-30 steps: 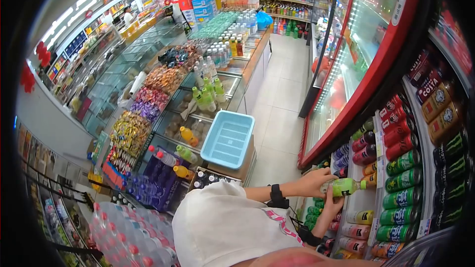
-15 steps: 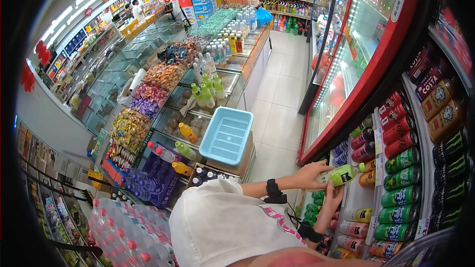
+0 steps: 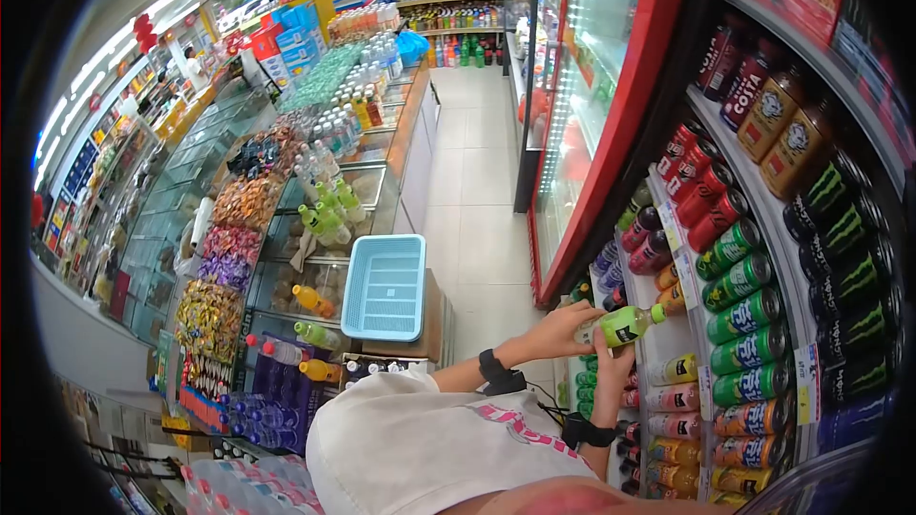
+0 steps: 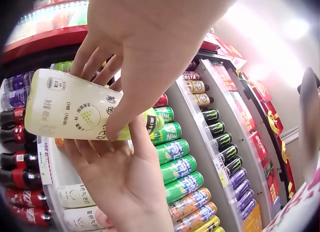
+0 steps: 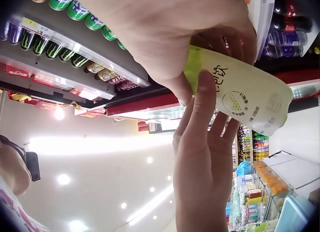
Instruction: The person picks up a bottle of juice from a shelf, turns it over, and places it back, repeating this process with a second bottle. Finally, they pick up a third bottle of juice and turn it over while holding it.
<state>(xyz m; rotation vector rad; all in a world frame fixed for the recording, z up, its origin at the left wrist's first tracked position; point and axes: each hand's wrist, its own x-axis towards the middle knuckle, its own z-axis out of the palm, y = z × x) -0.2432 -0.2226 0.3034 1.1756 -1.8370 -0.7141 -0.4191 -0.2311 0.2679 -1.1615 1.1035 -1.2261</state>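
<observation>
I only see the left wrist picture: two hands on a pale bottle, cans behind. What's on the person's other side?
Observer: A shop aisle, and across it a light blue basket on a cardboard box.
Visitor: Is the cooler open?
Observer: Yes, its red-framed glass door stands swung out over the aisle.
Visitor: Anything on the arms?
Observer: A black strap on each wrist, behind the left hand and the right hand that hold the bottle.
</observation>
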